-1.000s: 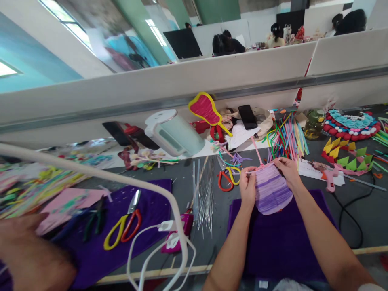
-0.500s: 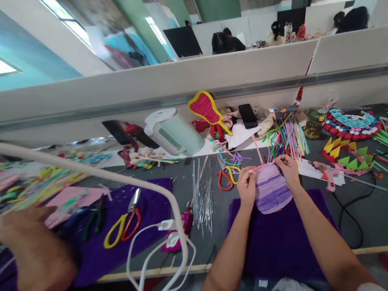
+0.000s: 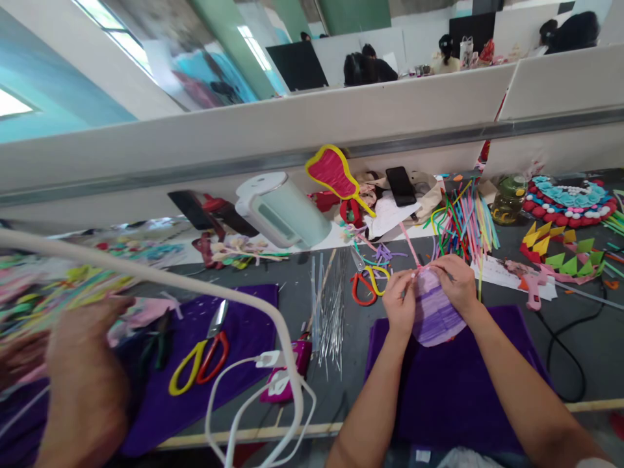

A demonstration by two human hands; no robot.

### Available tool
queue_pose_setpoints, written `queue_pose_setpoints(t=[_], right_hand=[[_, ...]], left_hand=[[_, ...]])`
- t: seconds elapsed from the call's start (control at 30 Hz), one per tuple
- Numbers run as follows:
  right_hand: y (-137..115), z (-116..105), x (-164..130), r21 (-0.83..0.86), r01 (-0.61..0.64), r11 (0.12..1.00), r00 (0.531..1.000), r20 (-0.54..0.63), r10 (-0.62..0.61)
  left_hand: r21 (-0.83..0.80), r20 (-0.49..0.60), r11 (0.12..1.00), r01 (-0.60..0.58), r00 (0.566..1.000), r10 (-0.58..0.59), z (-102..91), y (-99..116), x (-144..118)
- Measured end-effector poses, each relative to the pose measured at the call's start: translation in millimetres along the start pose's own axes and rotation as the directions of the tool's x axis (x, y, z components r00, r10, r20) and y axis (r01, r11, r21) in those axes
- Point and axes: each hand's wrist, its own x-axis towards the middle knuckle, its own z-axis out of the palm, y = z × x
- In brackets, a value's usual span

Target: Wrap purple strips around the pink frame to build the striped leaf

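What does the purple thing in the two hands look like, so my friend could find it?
Start at the dark purple cloth on the grey table nearest the camera. Just above its far edge, the left hand and right hand grip a rounded, striped lilac piece with a pink stem. The similar piece by the partition is red with a yellow rim.

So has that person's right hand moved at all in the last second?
Yes. The right hand slid left along the top of the purple woven piece, toward the left hand and the red and yellow scissors; the gap between the hands is narrower.
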Motion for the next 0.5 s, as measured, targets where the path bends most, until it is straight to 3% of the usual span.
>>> queue_pose_setpoints(t=[0.2,0.5], right_hand=[[-9.7,3.9,-4.1,-0.015,0.141,0.990,0.984,0.113,-0.138],[-17.5,4.9,-3.5,0.040,0.142,0.989,0.982,0.119,-0.145]], left_hand=[[0.089,0.035,0.988,-0.128,0.992,0.125,-0.6,2.8,-1.5],[0.125,0.079,0.977,-0.173,0.983,0.164,-2.7,4.7,-1.6]])
